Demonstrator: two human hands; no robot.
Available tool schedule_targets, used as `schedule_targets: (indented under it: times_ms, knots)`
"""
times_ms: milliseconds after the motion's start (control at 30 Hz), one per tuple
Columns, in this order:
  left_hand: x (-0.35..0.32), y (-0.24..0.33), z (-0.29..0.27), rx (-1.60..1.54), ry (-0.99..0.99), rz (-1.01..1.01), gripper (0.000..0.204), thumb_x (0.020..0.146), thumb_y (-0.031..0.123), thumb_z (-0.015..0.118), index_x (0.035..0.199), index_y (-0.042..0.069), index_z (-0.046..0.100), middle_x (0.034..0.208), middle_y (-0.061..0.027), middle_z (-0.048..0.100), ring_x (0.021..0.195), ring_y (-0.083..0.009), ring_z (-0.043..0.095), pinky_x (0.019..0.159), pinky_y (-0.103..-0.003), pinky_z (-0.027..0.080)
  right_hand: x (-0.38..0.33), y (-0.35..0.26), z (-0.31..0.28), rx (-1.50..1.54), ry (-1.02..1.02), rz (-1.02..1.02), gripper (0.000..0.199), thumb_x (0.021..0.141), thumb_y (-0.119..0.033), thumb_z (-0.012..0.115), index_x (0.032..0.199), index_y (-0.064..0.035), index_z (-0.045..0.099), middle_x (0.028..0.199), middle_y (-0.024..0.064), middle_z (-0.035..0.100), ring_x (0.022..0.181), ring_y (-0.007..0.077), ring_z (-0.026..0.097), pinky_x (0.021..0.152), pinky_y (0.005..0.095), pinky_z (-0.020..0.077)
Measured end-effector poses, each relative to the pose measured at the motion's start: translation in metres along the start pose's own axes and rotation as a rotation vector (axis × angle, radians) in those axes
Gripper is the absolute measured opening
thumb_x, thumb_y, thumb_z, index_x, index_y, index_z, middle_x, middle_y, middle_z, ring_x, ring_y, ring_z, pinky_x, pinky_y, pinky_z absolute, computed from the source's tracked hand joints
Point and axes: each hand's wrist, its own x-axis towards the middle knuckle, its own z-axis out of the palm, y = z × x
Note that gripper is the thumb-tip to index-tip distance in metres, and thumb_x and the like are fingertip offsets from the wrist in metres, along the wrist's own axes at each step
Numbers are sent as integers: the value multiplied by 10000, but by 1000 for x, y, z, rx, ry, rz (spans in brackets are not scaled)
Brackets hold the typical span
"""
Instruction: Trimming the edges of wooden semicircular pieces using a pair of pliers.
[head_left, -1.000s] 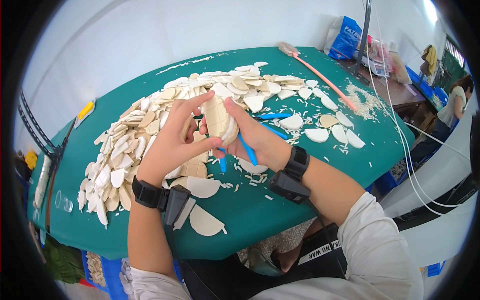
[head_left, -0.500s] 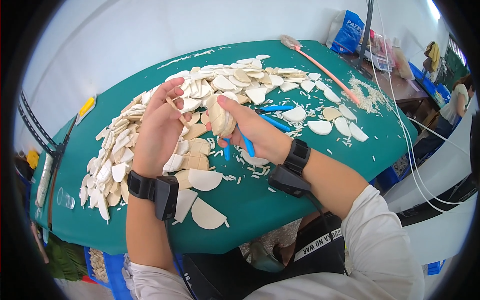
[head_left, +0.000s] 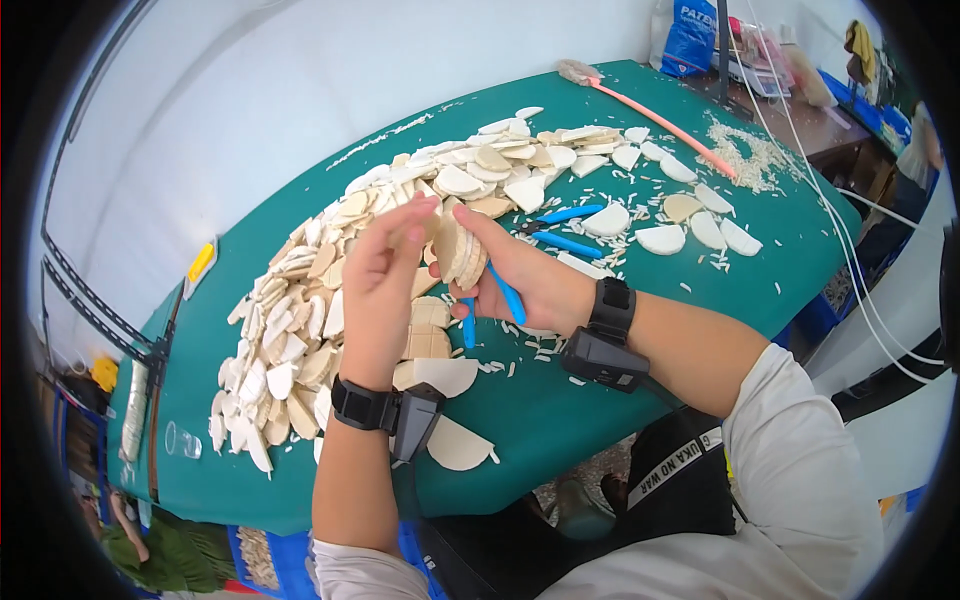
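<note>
My right hand grips a small stack of beige half-round pads, held upright with their edges showing. Just left of the stack, my left hand has bent fingers drawn in close to the thumb. Whatever it holds, if anything, is hidden. Below my right hand, the blue handles of a pair of pliers stick out; whether that hand holds them or they lie on the table, I cannot tell. More blue-handled pliers lie spread on the table. A large pile of white and beige pads curves around my hands.
A green table carries everything. White scraps gather at the far right beside a pink-handled brush. A clear cup lies at the left, near a yellow-and-white item. White cables hang on the right.
My left hand has moved closer to the stack, and the thin beige pad in its fingers no longer shows. My right hand still holds the stack, now turned more edge-on. The whole view has shifted.
</note>
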Motion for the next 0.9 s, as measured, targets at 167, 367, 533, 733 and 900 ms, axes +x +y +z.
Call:
schedule_targets:
  times_ms: [167,367,533,733,900]
  knots:
    - [-1,-10,12,259,-312,197,461,1009,28,550,1468,55,517,1565,-133,466,1521,-254,316,1211,-392,304,-1,-8,-9,42,35,-15,464,1045,-576,467,1190,-154,593,933,2,604,753,131,555,670,314,500]
    - [-7,-3,6,-33,-236,59,665,984,4,550,1595,32,288,1639,-159,335,1523,-259,311,1022,-288,494,-4,-10,4,-5,-5,12,431,1049,-563,474,1208,-181,592,968,-36,646,779,101,594,686,290,513]
    - [-1,-14,3,-1,-249,201,698,932,-71,538,1583,26,304,1633,-170,343,1530,-271,301,1160,-356,371,1,-5,-8,-86,1,28,533,1017,-565,523,1280,-103,554,911,39,603,702,146,561,601,299,525]
    - [0,-5,-1,37,-257,217,758,883,-63,638,1568,19,323,1615,-176,367,1526,-281,307,1245,-406,229,-3,-12,2,-68,-51,-2,476,1001,-535,559,1170,-91,595,913,29,615,676,138,561,559,279,515]
    - [3,-5,2,290,-219,235,930,804,112,834,1578,72,319,1585,-174,399,1482,-288,372,1218,-415,293,-10,-18,-3,-200,16,17,433,1054,-473,509,1199,-73,587,958,48,671,713,117,590,604,275,485]
